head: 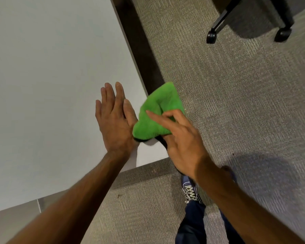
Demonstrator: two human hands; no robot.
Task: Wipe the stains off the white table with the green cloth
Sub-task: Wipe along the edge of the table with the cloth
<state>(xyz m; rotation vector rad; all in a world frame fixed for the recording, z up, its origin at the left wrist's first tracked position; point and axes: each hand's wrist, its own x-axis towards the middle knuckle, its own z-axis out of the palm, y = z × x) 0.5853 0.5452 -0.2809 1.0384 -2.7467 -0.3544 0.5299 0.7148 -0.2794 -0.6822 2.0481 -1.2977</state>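
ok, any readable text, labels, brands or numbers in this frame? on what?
None readable.
The cloth, table, carpet and chair base carry no print.
The shoe shows only laces; any mark on it is too blurred to tell.

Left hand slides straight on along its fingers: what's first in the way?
Looks free: the left hand lies flat on the table, with only bare top ahead of its fingers as far as the picture shows. The cloth is beside it, off that line.
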